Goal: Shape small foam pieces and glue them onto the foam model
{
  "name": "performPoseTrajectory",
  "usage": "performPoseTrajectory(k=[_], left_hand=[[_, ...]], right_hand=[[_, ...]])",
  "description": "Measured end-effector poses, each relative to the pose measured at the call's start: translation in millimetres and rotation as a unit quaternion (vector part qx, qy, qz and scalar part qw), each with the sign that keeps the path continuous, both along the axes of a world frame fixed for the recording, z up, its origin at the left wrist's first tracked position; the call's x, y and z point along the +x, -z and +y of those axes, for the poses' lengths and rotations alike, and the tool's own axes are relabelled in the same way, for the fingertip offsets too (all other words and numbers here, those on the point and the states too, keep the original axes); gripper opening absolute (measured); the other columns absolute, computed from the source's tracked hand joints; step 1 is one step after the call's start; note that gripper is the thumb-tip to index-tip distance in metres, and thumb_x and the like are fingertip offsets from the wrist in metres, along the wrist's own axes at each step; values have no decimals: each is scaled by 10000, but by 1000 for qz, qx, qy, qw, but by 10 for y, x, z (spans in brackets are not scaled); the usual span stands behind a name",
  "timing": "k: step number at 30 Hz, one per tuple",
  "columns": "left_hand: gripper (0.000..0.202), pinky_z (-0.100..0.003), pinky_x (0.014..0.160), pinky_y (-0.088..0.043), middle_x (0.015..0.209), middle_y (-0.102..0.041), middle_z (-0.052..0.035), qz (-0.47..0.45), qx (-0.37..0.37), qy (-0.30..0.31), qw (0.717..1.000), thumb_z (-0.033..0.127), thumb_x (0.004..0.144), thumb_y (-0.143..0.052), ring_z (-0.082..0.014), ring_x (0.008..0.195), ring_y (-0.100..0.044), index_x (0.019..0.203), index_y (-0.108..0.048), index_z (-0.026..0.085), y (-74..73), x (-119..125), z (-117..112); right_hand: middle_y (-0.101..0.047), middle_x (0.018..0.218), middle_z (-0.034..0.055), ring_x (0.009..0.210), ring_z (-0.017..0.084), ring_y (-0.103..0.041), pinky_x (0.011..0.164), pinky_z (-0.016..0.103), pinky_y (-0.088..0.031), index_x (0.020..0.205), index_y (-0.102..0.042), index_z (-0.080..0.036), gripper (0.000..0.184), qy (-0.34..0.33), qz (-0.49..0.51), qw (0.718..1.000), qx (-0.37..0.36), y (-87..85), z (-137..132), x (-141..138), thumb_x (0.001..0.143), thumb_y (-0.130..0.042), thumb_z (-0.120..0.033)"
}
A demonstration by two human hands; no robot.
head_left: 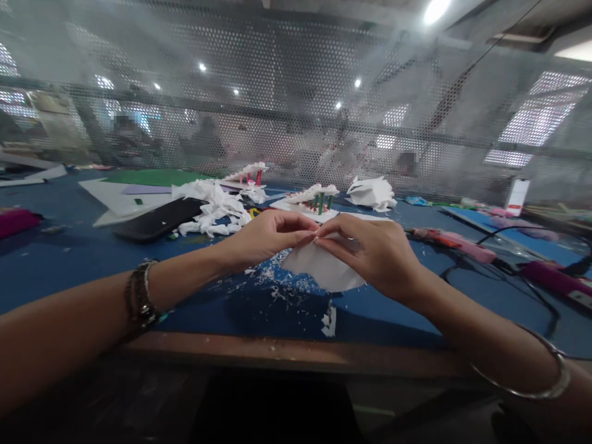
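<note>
Both hands meet over the middle of the blue table (198, 308), fingertips nearly touching. My left hand (271, 237) pinches the upper edge of a torn sheet of white paper (333, 271). Close against it, my right hand (374, 253) grips the same paper between thumb and fingers. The sheet hangs down below the fingers, its lower edge uneven. Tiny white paper bits (282, 280) are scattered beneath it. One larger scrap (328, 322) lies near the table's front edge. The exact spot between the fingertips is partly hidden.
Behind the hands stand small white models on red (252, 179) and green posts (322, 203). A heap of paper strips (213, 206) lies beside a black phone (160, 221). At right are a pink glue gun (472, 248) and cables. A perforated metal screen (287, 92) rises behind.
</note>
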State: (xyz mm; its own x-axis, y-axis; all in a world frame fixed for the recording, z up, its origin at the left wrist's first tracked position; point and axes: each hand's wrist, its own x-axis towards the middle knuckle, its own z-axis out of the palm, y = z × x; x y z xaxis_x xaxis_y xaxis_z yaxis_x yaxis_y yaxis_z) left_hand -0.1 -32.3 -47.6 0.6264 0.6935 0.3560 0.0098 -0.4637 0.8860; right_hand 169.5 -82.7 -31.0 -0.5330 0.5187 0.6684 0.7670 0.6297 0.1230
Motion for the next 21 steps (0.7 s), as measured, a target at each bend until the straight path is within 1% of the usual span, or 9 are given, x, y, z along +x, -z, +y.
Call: performPoseTrajectory(k=[2, 6, 8, 10, 12, 14, 16, 21], left_hand=[[100, -156, 513, -404, 712, -621, -6, 2, 0, -1, 1000, 232, 708, -532, -68, 582, -526, 746, -596, 165, -3, 2, -8], [113, -161, 520, -404, 692, -613, -7, 18, -11, -1, 1000, 239, 699, -539, -73, 587, -529, 737, -594, 148, -19, 7, -39], [124, -161, 512, -402, 681, -608, -9, 20, -20, -2, 1000, 241, 705, -528, -73, 581, -527, 745, -594, 145, -20, 11, -48], [114, -155, 494, -393, 660, -598, -5, 10, -33, 0, 999, 231, 706, -519, -67, 562, -517, 737, -591, 148, -12, 14, -48], [95, -152, 485, -389, 634, -584, 3, -3, -52, 7, 999, 216, 700, -517, -64, 546, -510, 710, -583, 150, 0, 17, -41], [86, -157, 486, -391, 621, -575, 6, -12, -71, 18, 997, 208, 696, -515, -67, 543, -511, 697, -578, 150, 9, 19, -31], [80, -158, 487, -391, 613, -568, 10, -19, -87, 33, 995, 205, 695, -517, -65, 536, -507, 689, -578, 152, 12, 20, -23], [58, -127, 502, -378, 620, -551, 33, -24, -107, 49, 993, 180, 698, -534, -37, 536, -483, 688, -588, 160, 15, 9, -12]], right_hand=[[-630, 654, -12, 531, 77, -541, 510, 183, -367, 793, -568, -194, 149, -5, -12, 1000, 3, -12, 2, 7, 794, -447, -281], [-627, 699, 10, 621, 96, -559, 562, 191, -384, 799, -564, -183, 190, -36, -68, 997, -12, -55, 7, 31, 819, -395, -267], [-624, 689, 17, 628, 103, -561, 566, 196, -389, 795, -564, -175, 212, -37, -84, 996, -20, -70, 11, 44, 826, -375, -263], [-626, 685, 11, 623, 100, -563, 560, 190, -389, 804, -566, -178, 195, -40, -81, 995, -29, -73, 19, 53, 818, -394, -268], [-637, 716, 0, 637, 92, -571, 556, 175, -386, 847, -566, -189, 154, -54, -65, 995, -43, -66, 29, 58, 794, -450, -275], [-646, 749, -12, 640, 81, -578, 552, 161, -385, 880, -566, -198, 153, -62, -44, 995, -58, -58, 36, 58, 768, -497, -276], [-649, 725, -23, 598, 67, -575, 531, 150, -381, 861, -576, -195, 142, -56, -28, 996, -62, -52, 36, 55, 755, -518, -270], [-641, 637, -32, 546, 60, -564, 510, 145, -376, 780, -593, -181, 113, -56, -32, 998, -14, -40, 24, 48, 762, -513, -258]])
